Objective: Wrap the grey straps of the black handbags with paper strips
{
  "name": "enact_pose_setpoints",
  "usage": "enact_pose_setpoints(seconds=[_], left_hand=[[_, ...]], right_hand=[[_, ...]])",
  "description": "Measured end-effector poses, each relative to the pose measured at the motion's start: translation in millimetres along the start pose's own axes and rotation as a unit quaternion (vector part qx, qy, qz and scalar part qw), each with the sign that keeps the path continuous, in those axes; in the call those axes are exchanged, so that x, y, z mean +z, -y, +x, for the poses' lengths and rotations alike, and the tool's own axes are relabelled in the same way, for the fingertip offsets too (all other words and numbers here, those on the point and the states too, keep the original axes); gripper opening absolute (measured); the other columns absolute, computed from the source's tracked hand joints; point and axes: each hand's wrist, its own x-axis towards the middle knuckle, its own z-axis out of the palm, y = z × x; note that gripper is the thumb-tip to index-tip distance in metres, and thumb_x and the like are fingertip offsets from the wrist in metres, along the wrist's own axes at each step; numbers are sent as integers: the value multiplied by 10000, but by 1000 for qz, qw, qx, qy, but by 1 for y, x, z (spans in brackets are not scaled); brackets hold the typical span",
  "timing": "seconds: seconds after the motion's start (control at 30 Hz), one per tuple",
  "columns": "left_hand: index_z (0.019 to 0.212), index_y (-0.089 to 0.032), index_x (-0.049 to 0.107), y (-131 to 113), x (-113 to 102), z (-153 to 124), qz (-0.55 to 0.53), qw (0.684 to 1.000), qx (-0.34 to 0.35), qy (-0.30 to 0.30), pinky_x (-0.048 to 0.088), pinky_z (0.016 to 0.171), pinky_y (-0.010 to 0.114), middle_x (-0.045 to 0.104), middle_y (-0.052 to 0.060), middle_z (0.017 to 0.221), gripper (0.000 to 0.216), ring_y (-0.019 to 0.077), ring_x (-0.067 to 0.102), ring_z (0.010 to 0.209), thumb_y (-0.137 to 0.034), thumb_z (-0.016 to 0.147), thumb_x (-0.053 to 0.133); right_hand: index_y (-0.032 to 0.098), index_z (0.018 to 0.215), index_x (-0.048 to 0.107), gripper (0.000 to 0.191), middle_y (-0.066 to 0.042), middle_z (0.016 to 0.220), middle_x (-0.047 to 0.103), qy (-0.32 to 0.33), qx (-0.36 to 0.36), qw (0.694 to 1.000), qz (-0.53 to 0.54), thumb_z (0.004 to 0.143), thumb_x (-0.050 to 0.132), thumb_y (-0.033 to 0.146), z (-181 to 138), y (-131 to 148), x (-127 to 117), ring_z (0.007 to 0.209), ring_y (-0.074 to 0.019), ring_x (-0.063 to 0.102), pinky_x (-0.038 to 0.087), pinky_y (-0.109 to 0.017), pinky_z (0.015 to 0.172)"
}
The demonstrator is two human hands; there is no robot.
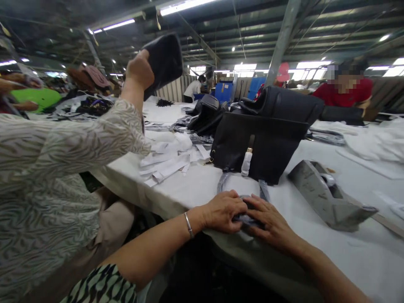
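Observation:
A black handbag [230, 139] lies on the table in front of me, with a buckled tab whose end is wrapped in white [246, 162]. From its near side a handle in clear plastic wrap [222, 182] loops toward the table's front edge. My left hand [222, 211], a silver bangle on its wrist, has its fingers curled on the wrapped handle. Beside it, my right hand [273, 221] presses its bent fingers on the same handle from the right. The fingers of both hands nearly meet and partly hide the handle.
A grey tape dispenser [328, 198] stands on the right. White paper strips [170, 164] lie left of the bag, more black bags [208, 111] behind. At left, a co-worker's raised hand [139, 71] holds a black item [166, 61]. Another person in red [341, 99] is across the table.

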Motion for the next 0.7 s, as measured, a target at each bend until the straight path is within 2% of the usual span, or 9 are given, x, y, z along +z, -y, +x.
enact_pose_setpoints(seconds=[0.1, 0.2, 0.27, 0.33, 0.4, 0.47, 0.53, 0.63, 0.7], left_hand=[[1043, -197, 610, -2, 6, 2, 12, 1000, -4, -13, 420, 888, 327, 646, 44, 1023, 344, 209, 514, 909, -461, 823, 634], [1082, -204, 605, 2, 13, 1, 14, 999, -5, -31, 406, 896, 324, 650, 36, 1082, 336, 203, 512, 912, -451, 855, 613], [1025, -183, 614, 5, 15, 1, 20, 1000, 12, -18, 393, 911, 316, 669, 32, 1035, 289, 196, 525, 915, -426, 868, 604], [957, -169, 614, 7, 15, 1, 24, 999, 36, 2, 380, 926, 307, 684, 30, 976, 245, 183, 544, 902, -402, 884, 587], [939, -174, 608, 8, 15, 1, 33, 998, 45, 4, 386, 904, 314, 688, 25, 946, 255, 186, 550, 891, -421, 891, 571], [976, -184, 602, 9, 16, 1, 54, 998, 40, -8, 404, 844, 341, 687, 30, 951, 292, 210, 544, 898, -460, 887, 564], [1004, -195, 599, 9, 17, 0, 66, 997, 41, -17, 412, 811, 363, 686, 31, 966, 293, 230, 542, 928, -462, 894, 546], [987, -216, 613, 10, 17, -3, 57, 997, 44, -21, 430, 804, 356, 683, 13, 975, 262, 224, 555, 943, -442, 909, 506], [993, -234, 623, 10, 14, -7, 58, 997, 42, -25, 444, 753, 336, 679, 9, 971, 260, 219, 567, 939, -442, 913, 488]], right_hand=[[328, 1218, 650, 411, -29, 1457, 449, -8, 13, 1000, -10, 819, 642, 429, 2, 6, 4, 1371, -325, 345, 300, -536, 1117], [315, 1254, 627, 429, -42, 1455, 453, -3, 16, 1000, -25, 840, 613, 428, 1, 11, 1, 1374, -321, 343, 292, -539, 1124], [317, 1277, 611, 465, -51, 1450, 460, 17, 5, 1000, -26, 832, 616, 452, 0, 8, -8, 1356, -328, 374, 322, -541, 1109], [315, 1253, 631, 476, -63, 1405, 511, 39, -11, 999, -11, 806, 637, 478, 3, 1, -24, 1291, -328, 462, 405, -517, 1057], [306, 1194, 669, 427, -72, 1323, 584, 31, -10, 999, 7, 817, 616, 498, 19, -6, -41, 1196, -309, 553, 484, -477, 982], [297, 1120, 703, 361, -72, 1223, 646, -13, -9, 1000, 14, 852, 567, 495, 51, -7, -51, 1117, -290, 602, 515, -455, 936], [284, 1059, 720, 304, -67, 1137, 681, -36, -43, 998, 15, 877, 536, 444, 96, 5, -49, 1062, -270, 623, 518, -433, 925], [251, 1008, 718, 258, -61, 1042, 699, 23, -131, 991, -7, 905, 483, 282, 174, 41, -26, 971, -215, 637, 523, -351, 875], [220, 999, 703, 253, -71, 996, 693, 71, -180, 978, -76, 895, 473, 192, 222, 65, -6, 937, -204, 624, 511, -319, 833]])
